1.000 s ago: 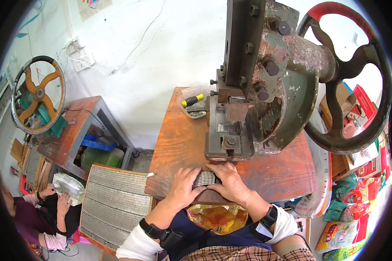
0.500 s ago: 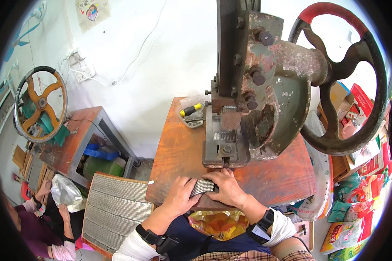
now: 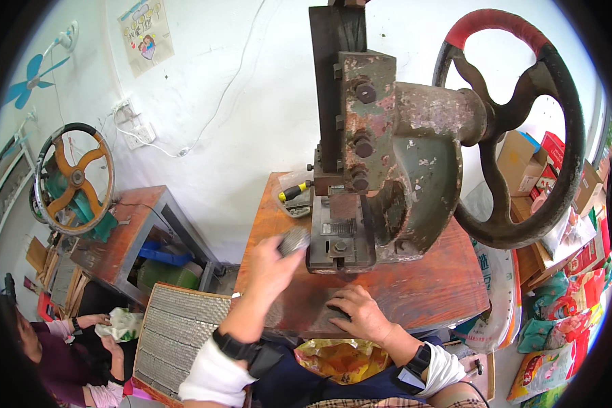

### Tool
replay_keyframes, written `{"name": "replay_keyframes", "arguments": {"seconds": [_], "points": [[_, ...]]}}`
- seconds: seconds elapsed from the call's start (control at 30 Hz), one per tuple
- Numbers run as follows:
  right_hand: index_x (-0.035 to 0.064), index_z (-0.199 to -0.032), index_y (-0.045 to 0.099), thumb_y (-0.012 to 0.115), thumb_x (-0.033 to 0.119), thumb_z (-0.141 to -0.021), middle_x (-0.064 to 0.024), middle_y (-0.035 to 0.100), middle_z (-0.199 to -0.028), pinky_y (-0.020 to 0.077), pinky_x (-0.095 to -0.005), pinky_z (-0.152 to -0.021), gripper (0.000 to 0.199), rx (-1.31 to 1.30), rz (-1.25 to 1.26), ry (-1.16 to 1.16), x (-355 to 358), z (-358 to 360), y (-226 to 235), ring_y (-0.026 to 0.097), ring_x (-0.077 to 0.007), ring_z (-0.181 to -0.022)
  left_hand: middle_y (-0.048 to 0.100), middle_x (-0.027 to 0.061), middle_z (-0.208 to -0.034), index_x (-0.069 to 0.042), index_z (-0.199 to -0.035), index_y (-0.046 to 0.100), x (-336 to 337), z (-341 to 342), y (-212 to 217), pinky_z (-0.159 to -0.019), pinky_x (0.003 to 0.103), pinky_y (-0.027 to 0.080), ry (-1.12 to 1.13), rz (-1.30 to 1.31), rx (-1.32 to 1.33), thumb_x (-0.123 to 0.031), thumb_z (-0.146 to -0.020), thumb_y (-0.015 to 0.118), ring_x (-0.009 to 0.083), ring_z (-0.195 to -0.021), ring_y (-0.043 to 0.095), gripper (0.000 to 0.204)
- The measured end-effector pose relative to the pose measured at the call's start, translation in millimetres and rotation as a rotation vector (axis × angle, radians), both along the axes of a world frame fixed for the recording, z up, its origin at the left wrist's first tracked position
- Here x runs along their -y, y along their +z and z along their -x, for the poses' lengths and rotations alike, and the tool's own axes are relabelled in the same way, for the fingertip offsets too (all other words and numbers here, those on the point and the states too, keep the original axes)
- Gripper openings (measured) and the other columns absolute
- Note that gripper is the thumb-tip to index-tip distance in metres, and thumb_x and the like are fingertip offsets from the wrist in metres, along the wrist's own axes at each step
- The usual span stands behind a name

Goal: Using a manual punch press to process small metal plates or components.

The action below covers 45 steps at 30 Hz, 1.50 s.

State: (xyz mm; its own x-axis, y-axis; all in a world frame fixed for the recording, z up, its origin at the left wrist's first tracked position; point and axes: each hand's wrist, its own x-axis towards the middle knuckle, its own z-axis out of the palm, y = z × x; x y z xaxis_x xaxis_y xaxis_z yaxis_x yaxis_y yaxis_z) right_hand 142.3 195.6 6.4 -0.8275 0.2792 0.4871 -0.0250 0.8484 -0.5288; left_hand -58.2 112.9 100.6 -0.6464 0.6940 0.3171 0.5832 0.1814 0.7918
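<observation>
My left hand (image 3: 266, 268) is closed around a small block of stacked thin metal pieces (image 3: 294, 241), raised beside the left side of a hand press (image 3: 425, 183). The fingers partly cover the stack. On the reddish wooden table (image 3: 415, 289), near its front edge, rests my right hand (image 3: 360, 311). Its fingers are loosely bent with the thumb apart, and I make out nothing held, only a dark gap under the palm. Ahead of it lies the press base (image 3: 341, 262), with a ridged metal part (image 3: 338, 228) under the ram.
A large handwheel (image 3: 564, 163) stands out to the press's right. Behind the left hand, a clear plastic box (image 3: 298, 210) holds a yellow-and-black screwdriver (image 3: 292, 192). At lower left, a tray (image 3: 183, 333) carries rows of metal pieces; beyond it a person (image 3: 61, 353) handles a plastic bag (image 3: 121, 325).
Both hands held the metal stack at the table's front edge. Now the left has carried it forward and left beside the press; the right has let go and rests on the table.
</observation>
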Motion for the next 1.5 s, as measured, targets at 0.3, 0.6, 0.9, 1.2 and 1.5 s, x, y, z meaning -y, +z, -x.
{"name": "replay_keyframes", "arguments": {"seconds": [0.3,0.6,0.9,1.2,1.5], "points": [[0.0075,-0.103,0.064,0.073,0.016,-0.070,-0.0102,0.059,-0.107,0.0407,-0.0416,-0.093,0.035,0.016,-0.016,0.004,1,-1,2,0.049,-0.0313,-0.108,0.062,0.0213,-0.080,0.002,-0.085,0.065,-106,-36,-12,-0.077,0.047,0.046,0.197,-0.083,-0.371,-0.022,-0.066,0.076,0.0391,-0.083,0.058,0.032],[0.0063,-0.103,0.064,0.072,0.009,-0.071,-0.0117,0.060,-0.105,0.0456,-0.0405,-0.087,0.034,-0.207,0.090,-0.093,-8,-9,1,0.054,-0.0333,-0.100,0.062,0.0059,-0.078,0.003,-0.094,0.063,-88,4,6,-0.076,0.031,0.047,-0.324,0.028,0.354,-0.003,-0.080,0.056,0.0172,-0.079,0.059,0.017],[-0.0045,-0.110,0.057,0.057,0.000,-0.080,-0.0222,0.059,-0.110,0.0433,-0.0426,-0.093,0.031,-0.312,-0.163,-0.416,-69,39,68,0.051,-0.0375,-0.107,0.056,0.0196,-0.111,-0.001,-0.109,0.059,-105,15,-40,-0.095,0.040,0.040,-0.305,-0.193,0.100,0.000,-0.079,0.052,0.0372,-0.107,0.053,0.031],[-0.0010,-0.111,0.059,0.050,-0.006,-0.079,-0.0232,0.060,-0.106,0.0450,-0.0421,-0.090,0.034,-0.305,0.055,-0.323,-110,63,74,0.056,-0.0398,-0.102,0.055,0.0163,-0.118,-0.014,-0.128,0.051,-97,8,-44,-0.097,0.049,0.029,-0.140,-0.048,-0.201,-0.014,-0.082,0.056,0.0352,-0.120,0.043,0.046],[-0.0025,-0.118,0.055,0.078,0.024,-0.068,-0.0236,0.052,-0.124,0.0420,-0.0409,-0.096,0.062,-0.104,-0.022,-0.378,-89,53,76,0.051,-0.0397,-0.112,0.052,0.0129,-0.126,-0.015,-0.126,0.053,-96,13,-40,-0.096,0.059,0.025,-0.238,-0.035,-0.104,-0.017,-0.084,0.056,0.0342,-0.123,0.040,0.042]]}}
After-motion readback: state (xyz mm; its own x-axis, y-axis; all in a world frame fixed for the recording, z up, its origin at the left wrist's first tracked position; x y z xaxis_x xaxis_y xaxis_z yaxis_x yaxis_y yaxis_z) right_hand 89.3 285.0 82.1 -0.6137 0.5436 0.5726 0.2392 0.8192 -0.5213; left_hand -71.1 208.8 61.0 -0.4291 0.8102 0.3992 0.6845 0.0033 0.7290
